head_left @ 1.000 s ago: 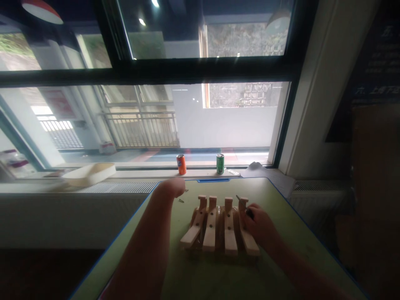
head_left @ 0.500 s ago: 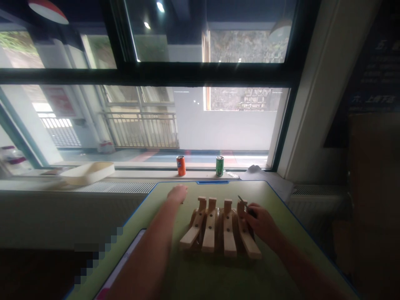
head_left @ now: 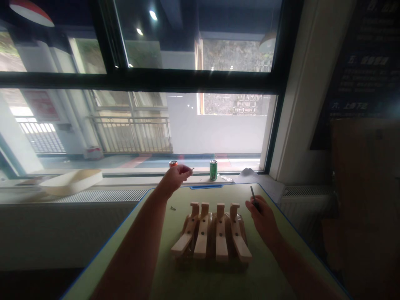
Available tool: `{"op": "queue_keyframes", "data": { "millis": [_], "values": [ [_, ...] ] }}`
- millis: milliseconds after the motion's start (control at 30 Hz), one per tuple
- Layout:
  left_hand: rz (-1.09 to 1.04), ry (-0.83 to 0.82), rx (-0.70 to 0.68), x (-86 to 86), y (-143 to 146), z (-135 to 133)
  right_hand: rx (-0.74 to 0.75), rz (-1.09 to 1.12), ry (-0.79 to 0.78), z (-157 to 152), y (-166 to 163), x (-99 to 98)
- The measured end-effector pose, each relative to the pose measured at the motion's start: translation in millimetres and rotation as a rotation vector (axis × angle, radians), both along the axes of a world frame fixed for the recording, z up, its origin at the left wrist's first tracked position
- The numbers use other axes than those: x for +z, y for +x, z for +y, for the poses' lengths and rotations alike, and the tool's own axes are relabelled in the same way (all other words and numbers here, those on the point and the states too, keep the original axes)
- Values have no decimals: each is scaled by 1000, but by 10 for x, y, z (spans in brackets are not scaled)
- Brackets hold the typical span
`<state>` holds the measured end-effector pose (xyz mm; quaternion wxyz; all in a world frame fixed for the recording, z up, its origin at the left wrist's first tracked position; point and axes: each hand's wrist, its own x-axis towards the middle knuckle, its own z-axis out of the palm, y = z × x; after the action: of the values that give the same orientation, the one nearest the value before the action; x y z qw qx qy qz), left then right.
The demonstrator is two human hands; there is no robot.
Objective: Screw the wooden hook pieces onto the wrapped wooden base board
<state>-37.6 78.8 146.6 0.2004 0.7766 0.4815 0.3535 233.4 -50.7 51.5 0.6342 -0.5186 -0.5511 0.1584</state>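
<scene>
My left hand (head_left: 176,178) is raised over the far left of the table, its fingertips pinched on a small screw (head_left: 193,168). Below it, on the tabletop, lie loose screws (head_left: 173,208); I cannot tell how many. My right hand (head_left: 263,212) is closed around a slim screwdriver (head_left: 253,195), whose shaft points up and away. Between my forearms several pale wooden pieces (head_left: 204,235) with hooked far ends stand side by side, each with dark round spots along its top. They rest on a brownish, plastic-wrapped block (head_left: 212,225), largely hidden beneath them.
The green table (head_left: 215,283) has a blue edge and a blue handle slot (head_left: 206,187). On the windowsill behind are a green can (head_left: 213,170), an orange can (head_left: 173,163) partly hidden by my left hand, a cream tray (head_left: 71,183) and grey cloth-like material (head_left: 259,178).
My left hand has lifted off the tabletop with a screw between its fingertips. My right hand has drawn the screwdriver away from the rightmost wooden piece. The view has shifted slightly right.
</scene>
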Motion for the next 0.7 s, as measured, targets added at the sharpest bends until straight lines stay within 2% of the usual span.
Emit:
{"op": "queue_keyframes", "data": {
  "millis": [33,100,133,200,267,367,533,633,700],
  "values": [
    [-41,-8,-157,129,71,-154,48,57,-8,-32,-22,23],
    [42,-121,-439,305,237,-486,192,179,-51,-112,-78,76],
    [101,-170,-537,348,325,-640,277,235,-80,-155,-109,102],
    [222,-227,-635,354,492,-879,439,324,-149,-235,-164,145],
    [289,-190,-657,294,617,-1001,542,378,-223,-292,-204,168],
    [359,-93,-661,195,703,-1012,603,387,-292,-327,-237,169],
    [343,-135,-718,128,720,-914,594,358,-282,-305,-269,148],
    [337,-154,-705,89,724,-881,586,341,-300,-286,-260,150],
    [381,-134,-694,64,715,-865,529,285,-298,-271,-227,171]
  ]
}}
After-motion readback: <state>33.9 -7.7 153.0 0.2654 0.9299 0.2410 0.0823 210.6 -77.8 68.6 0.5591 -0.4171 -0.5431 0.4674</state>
